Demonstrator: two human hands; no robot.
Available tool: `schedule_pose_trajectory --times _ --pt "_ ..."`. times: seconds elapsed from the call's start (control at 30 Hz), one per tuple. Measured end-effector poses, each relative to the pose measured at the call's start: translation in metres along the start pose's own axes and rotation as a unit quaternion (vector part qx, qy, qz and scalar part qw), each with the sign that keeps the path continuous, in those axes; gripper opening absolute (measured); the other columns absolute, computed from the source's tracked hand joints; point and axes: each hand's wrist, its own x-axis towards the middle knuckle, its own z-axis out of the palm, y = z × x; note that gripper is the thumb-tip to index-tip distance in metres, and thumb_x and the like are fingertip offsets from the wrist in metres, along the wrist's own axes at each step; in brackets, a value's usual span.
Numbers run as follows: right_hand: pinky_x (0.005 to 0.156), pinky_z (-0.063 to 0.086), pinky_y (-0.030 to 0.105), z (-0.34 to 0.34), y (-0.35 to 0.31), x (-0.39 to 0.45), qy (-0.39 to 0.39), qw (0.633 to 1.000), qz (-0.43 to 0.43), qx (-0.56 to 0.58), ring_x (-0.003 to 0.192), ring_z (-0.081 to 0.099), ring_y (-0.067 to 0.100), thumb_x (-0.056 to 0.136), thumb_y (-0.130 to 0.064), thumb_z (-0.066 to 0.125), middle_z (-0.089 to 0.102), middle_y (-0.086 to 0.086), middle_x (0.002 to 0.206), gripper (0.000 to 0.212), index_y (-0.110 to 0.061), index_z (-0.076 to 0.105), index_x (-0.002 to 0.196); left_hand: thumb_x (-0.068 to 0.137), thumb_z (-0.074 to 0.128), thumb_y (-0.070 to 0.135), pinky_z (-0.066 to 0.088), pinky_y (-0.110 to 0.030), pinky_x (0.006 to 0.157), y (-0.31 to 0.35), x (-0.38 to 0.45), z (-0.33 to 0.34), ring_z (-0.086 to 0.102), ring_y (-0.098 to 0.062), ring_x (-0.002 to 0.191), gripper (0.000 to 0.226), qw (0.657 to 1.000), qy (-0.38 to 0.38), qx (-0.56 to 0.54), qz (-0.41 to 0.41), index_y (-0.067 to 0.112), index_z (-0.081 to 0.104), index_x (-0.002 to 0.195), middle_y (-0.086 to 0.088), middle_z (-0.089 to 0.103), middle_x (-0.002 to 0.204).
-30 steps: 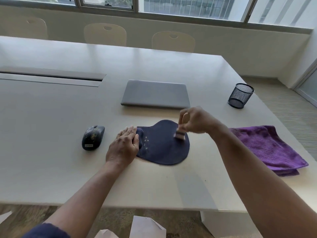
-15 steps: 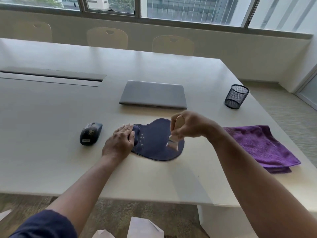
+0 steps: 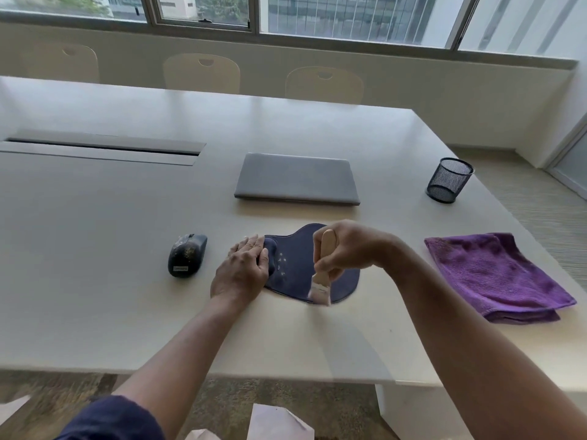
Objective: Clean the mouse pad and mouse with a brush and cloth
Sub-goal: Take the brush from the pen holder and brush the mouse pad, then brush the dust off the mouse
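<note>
A dark blue mouse pad (image 3: 293, 265) with a raised wrist rest lies on the white table (image 3: 95, 249), with pale crumbs near its left side. My left hand (image 3: 243, 269) rests flat on the pad's left edge and wrist rest, pinning it. My right hand (image 3: 346, 249) grips a small wooden-handled brush (image 3: 322, 271); its pale bristles touch the pad's near edge. A black mouse (image 3: 187, 255), speckled with crumbs, sits left of my left hand. A folded purple cloth (image 3: 495, 274) lies to the right.
A closed grey laptop (image 3: 297, 179) lies behind the pad. A black mesh pen cup (image 3: 449, 179) stands at the back right near the table's edge. A cable slot (image 3: 101, 147) runs along the left. Chairs line the far side. White paper lies on the floor below.
My right hand has drawn the brush across the pad toward its near edge. My left hand has stayed pressed on the pad's left side.
</note>
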Motion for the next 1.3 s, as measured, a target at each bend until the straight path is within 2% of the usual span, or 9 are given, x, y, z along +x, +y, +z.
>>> schedule_pose_trajectory --times 0.1,0.27,0.4,0.47,0.67,0.97,1.03,1.1,1.3 --pt "0.070 0.063 0.037 -0.005 -0.010 0.006 0.051 0.996 -0.021 0.067 0.069 0.074 0.022 0.077 -0.001 0.076 0.074 0.015 0.080 0.008 -0.006 0.070 0.079 0.102 0.037 0.031 0.015 -0.026 0.117 0.000 0.000 0.000 0.026 -0.014 0.145 0.047 1.000 0.000 -0.004 0.001 0.018 0.041 0.148 0.001 0.036 0.155" --pt "0.069 0.063 0.038 -0.003 -0.025 0.014 0.105 0.986 -0.038 0.120 0.071 0.074 0.030 0.079 0.000 0.077 0.071 0.015 0.074 0.015 -0.011 0.068 0.074 0.103 0.034 0.031 0.014 -0.025 0.117 0.002 0.001 -0.003 0.027 -0.015 0.145 0.048 1.000 -0.011 0.007 0.018 0.015 0.039 0.149 -0.002 0.036 0.155" --pt "0.069 0.063 0.035 -0.007 -0.037 0.020 0.111 0.984 -0.041 0.130 0.074 0.074 0.031 0.080 -0.002 0.078 0.073 0.022 0.081 0.012 -0.009 0.069 0.078 0.101 0.034 0.030 0.034 -0.031 0.105 -0.001 0.011 -0.019 0.043 -0.019 0.133 0.038 0.998 -0.026 0.019 0.056 0.019 0.054 0.132 -0.002 0.054 0.139" --pt "0.070 0.063 0.035 -0.009 -0.045 0.021 0.111 0.984 -0.046 0.133 0.074 0.074 0.029 0.081 -0.003 0.078 0.073 0.022 0.081 0.012 -0.009 0.069 0.078 0.100 0.038 0.028 0.042 -0.034 0.094 0.002 0.018 -0.034 0.053 -0.021 0.122 0.031 0.997 0.003 0.003 0.076 0.019 0.060 0.120 -0.002 0.061 0.129" --pt "0.075 0.062 0.041 -0.006 -0.075 0.041 0.129 0.978 -0.069 0.146 0.078 0.075 0.034 0.081 -0.003 0.078 0.074 0.019 0.081 0.009 -0.003 0.069 0.084 0.100 0.043 0.028 0.049 -0.033 0.087 -0.010 0.045 -0.089 0.061 -0.021 0.114 0.031 0.987 0.108 -0.065 0.103 0.023 0.067 0.119 0.003 0.065 0.126" --pt "0.055 0.052 0.018 0.017 -0.112 0.085 0.154 0.978 -0.082 0.117 0.057 0.066 0.008 0.081 -0.008 0.078 0.075 0.006 0.074 0.010 -0.006 0.069 0.084 0.102 0.040 0.032 0.042 -0.024 0.083 -0.091 0.060 -0.117 0.060 -0.014 0.111 0.031 0.983 0.119 -0.123 0.058 0.030 0.069 0.114 0.009 0.067 0.122" --pt "0.054 0.052 0.017 0.022 -0.117 0.096 0.161 0.977 -0.086 0.113 0.053 0.063 0.005 0.081 -0.009 0.079 0.073 -0.004 0.067 0.010 -0.009 0.069 0.083 0.103 0.038 0.036 0.040 -0.023 0.080 -0.115 0.056 -0.117 0.060 -0.013 0.110 0.032 0.984 0.114 -0.130 0.037 0.032 0.069 0.112 0.010 0.068 0.120" --pt "0.053 0.052 0.019 0.027 -0.121 0.106 0.172 0.976 -0.087 0.104 0.053 0.061 0.007 0.080 -0.011 0.080 0.071 -0.001 0.068 0.011 -0.009 0.069 0.083 0.101 0.036 0.047 0.041 -0.024 0.084 -0.136 0.049 -0.116 0.059 -0.013 0.113 0.037 0.986 0.093 -0.139 0.023 0.032 0.067 0.115 0.010 0.067 0.122" --pt "0.060 0.054 0.027 0.046 -0.128 0.133 0.178 0.976 -0.087 0.093 0.061 0.061 0.011 0.079 -0.013 0.080 0.072 0.004 0.075 0.012 -0.015 0.068 0.080 0.082 0.034 0.082 0.039 -0.027 0.099 -0.171 0.040 -0.111 0.051 -0.008 0.124 0.079 0.987 0.006 -0.159 0.022 0.028 0.050 0.137 0.011 0.057 0.135"
